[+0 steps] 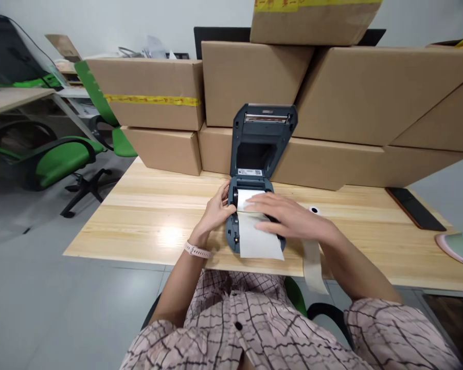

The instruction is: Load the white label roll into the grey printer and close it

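A dark grey label printer [232, 226] stands on the table with its lid [237, 139] raised. Inside it lies a white label roll [247, 195], and a strip of labels [258, 241] runs from it over the printer's front. My left hand [215, 208] grips the printer's left side, the thumb over the rim beside the roll. Across the roll from the right reaches my right hand [285, 213], its fingers stretched out and resting on or just above the paper. Under my right wrist is another paper roll [314, 210], with a loose strip [312, 264] hanging past the table edge.
Stacked cardboard boxes [250, 77] line the back of the wooden table [131, 221]. A black phone [414, 208] and a greenish round container [461, 246] are at the right. Green chairs [61, 159] stand to the left.
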A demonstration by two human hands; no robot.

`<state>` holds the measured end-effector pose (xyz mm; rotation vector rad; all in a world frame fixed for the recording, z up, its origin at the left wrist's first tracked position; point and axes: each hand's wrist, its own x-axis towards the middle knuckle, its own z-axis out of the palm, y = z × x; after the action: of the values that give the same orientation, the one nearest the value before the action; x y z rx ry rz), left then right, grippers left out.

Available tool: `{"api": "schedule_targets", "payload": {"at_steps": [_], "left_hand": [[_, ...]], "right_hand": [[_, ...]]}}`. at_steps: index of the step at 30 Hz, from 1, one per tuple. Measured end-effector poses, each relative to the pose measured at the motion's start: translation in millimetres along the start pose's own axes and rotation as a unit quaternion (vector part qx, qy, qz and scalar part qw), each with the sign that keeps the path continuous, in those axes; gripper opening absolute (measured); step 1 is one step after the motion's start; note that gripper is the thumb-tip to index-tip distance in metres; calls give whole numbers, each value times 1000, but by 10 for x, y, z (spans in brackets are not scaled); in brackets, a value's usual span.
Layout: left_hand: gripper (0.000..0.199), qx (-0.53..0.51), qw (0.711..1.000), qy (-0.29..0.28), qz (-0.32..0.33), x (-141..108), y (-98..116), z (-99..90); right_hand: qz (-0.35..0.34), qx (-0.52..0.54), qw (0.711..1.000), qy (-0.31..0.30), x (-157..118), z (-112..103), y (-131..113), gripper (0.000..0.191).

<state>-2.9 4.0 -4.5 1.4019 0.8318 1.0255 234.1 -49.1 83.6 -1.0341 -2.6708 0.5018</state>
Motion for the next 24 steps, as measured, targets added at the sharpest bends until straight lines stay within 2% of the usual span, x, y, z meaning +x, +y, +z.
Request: {"api": "schedule_targets", "payload": {"at_steps": [4, 8, 11, 14, 16, 19, 21, 24], "left_hand": [[90, 12, 1000, 3, 12, -4, -1, -5], [88, 21, 999, -6, 23, -20, 8, -6], [83, 120, 991, 50, 37, -115, 76, 25], [65, 266, 949, 108, 131, -302, 186, 105], [51, 320, 924, 88, 191, -460, 233, 182], [34, 372, 894, 65, 239, -715, 211, 303], [31, 414, 868, 78, 262, -879, 156, 370], [41, 471, 832, 91, 278, -1069, 105, 440]], "right_hand": [[3, 9, 1000, -23, -314, 182, -244, 42], [13, 1, 1000, 6, -402, 340, -313, 42], [11, 1, 1000, 29, -416, 405, -315, 42], [6, 8, 999, 47, -432, 423, -314, 40], [3, 8, 999, 47, -440, 416, -311, 38], [6, -6, 999, 44, -446, 411, -309, 38], [6, -20, 999, 46, -455, 433, -319, 38], [9, -33, 997, 67, -481, 511, -365, 39]]}}
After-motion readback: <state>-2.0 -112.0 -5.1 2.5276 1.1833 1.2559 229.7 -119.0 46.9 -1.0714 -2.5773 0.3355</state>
